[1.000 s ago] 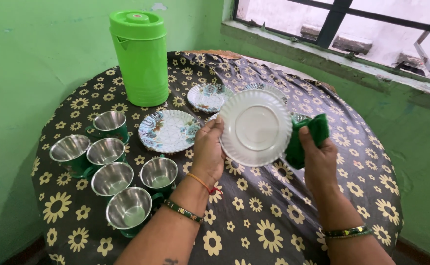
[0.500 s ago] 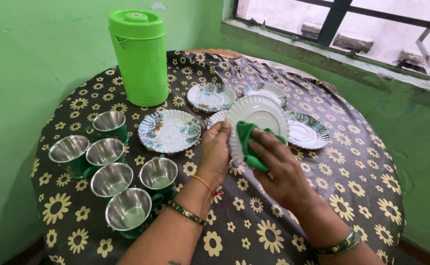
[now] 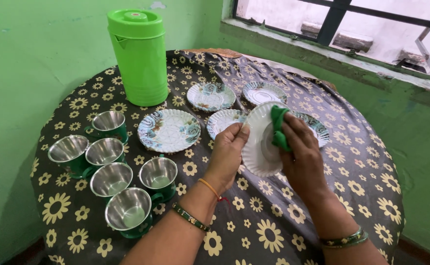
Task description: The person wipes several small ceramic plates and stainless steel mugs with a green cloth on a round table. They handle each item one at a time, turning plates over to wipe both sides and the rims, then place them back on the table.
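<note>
the left hand (image 3: 227,152) gripped a white saucer (image 3: 259,147); the right hand (image 3: 300,157) pressed a green cloth (image 3: 277,128) to it, other saucers (image 3: 169,130) apparently unwiped on the table (image 3: 273,230).

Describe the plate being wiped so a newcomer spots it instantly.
On the round table with the flowered dark cloth, look right of the metal cups. The white plate is tilted up between the left hand and right hand, green cloth against it; other plates lie flat.

Green painted walls (image 3: 38,54) close in a corner around a round table (image 3: 352,162) draped in a dark cloth with pale flowers. Daylight enters through a dark-framed window (image 3: 332,22) above a worn sill (image 3: 323,54).
</note>
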